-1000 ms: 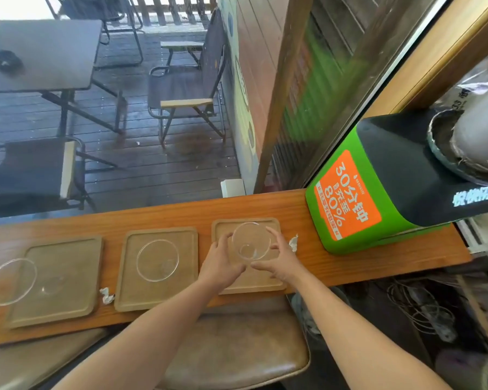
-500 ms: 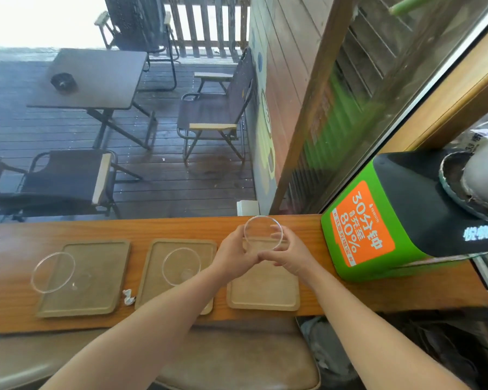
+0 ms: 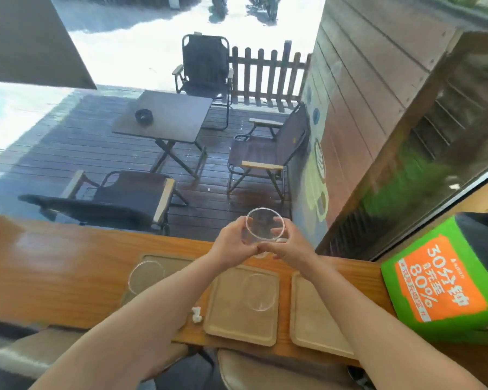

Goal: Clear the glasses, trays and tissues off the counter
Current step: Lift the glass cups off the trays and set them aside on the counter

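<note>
Both of my hands hold one clear glass (image 3: 264,226) in the air above the far edge of the wooden counter (image 3: 54,266); my left hand (image 3: 233,242) grips its left side and my right hand (image 3: 289,246) its right side. Three tan trays lie in a row on the counter. The right tray (image 3: 313,313) is bare. The middle tray (image 3: 237,308) carries a second clear glass (image 3: 259,291). The left tray (image 3: 152,261) is partly hidden by my left forearm, and a third glass (image 3: 146,276) stands on it. A crumpled white tissue (image 3: 196,315) lies between the left and middle trays.
A green and orange box (image 3: 440,282) stands on the counter's right end. Brown stool seats (image 3: 268,372) sit under the counter's near edge. Beyond the window is a deck with a table (image 3: 166,116) and folding chairs.
My hands have lifted the glass up off the right tray and hold it higher above the counter. The view has tilted up and shifted left.
</note>
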`<action>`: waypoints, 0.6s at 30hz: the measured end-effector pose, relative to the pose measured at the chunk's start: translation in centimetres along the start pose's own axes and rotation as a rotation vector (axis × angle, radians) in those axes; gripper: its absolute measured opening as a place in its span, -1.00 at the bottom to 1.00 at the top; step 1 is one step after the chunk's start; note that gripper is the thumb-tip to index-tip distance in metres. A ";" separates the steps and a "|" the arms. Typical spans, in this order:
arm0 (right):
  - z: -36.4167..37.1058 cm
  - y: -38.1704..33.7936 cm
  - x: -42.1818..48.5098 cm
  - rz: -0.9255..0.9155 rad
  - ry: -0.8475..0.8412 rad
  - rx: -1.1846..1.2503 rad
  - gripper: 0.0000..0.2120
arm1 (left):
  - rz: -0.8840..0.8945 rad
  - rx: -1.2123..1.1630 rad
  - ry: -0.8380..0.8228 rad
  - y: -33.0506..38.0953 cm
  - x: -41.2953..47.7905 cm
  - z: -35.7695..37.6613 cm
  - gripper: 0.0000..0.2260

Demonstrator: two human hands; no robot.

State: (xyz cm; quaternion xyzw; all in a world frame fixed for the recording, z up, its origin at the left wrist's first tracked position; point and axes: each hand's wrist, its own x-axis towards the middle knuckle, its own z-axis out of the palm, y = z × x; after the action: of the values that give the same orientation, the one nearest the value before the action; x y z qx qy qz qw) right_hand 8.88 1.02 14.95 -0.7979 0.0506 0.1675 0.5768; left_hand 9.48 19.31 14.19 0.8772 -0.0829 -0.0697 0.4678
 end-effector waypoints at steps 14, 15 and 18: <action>30.6 -7.9 7.3 0.123 -0.025 0.040 -0.24 | -0.091 0.016 -0.105 -22.2 -2.5 -23.9 -0.41; 32.2 -8.3 7.6 0.130 -0.033 0.032 -0.22 | -0.108 0.016 -0.112 -23.3 -2.9 -24.9 -0.40; 36.2 -8.9 8.9 0.141 -0.030 0.008 -0.15 | -0.131 0.024 -0.115 -26.2 -3.5 -27.5 -0.32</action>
State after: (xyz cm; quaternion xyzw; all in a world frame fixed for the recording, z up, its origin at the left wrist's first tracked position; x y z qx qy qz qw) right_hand 12.07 38.89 9.98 -0.7876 0.0986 0.2194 0.5673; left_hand 13.66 56.71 7.74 0.8807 -0.0528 -0.1495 0.4463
